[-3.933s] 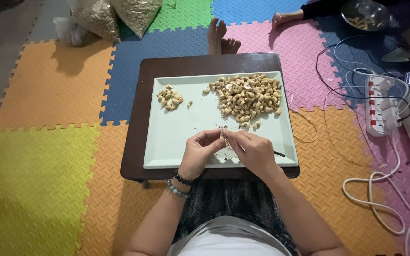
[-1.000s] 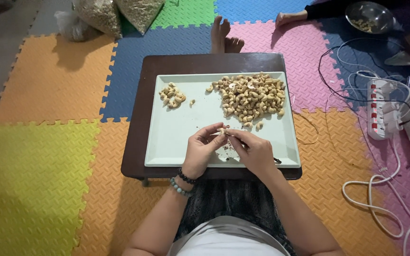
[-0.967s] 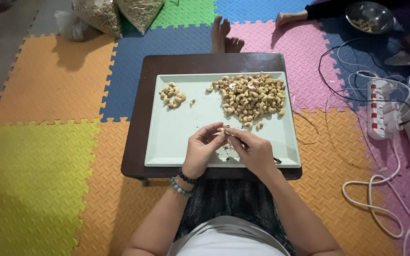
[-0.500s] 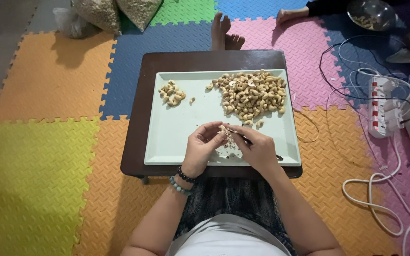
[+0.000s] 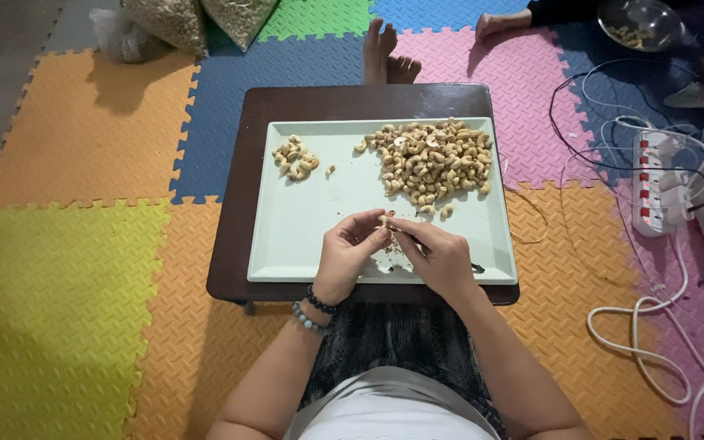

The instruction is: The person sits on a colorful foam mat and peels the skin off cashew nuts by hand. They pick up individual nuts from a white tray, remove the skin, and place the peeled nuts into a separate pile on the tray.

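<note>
While both hands' grip pinches one cashew [image 5: 385, 220], tray [image 5: 303, 236] tops table [image 5: 287, 102] on foam mats [image 5: 67, 269].

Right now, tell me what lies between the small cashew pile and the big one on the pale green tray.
Head view: one stray cashew on bare tray.

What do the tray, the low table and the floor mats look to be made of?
Tray: likely plastic, pale green, matte, with a moulded raised rim. Low table: looks like dark varnished wood, glossy with reflections. Floor mats: apparently soft foam, textured, coloured tiles with interlocking toothed edges.
</note>
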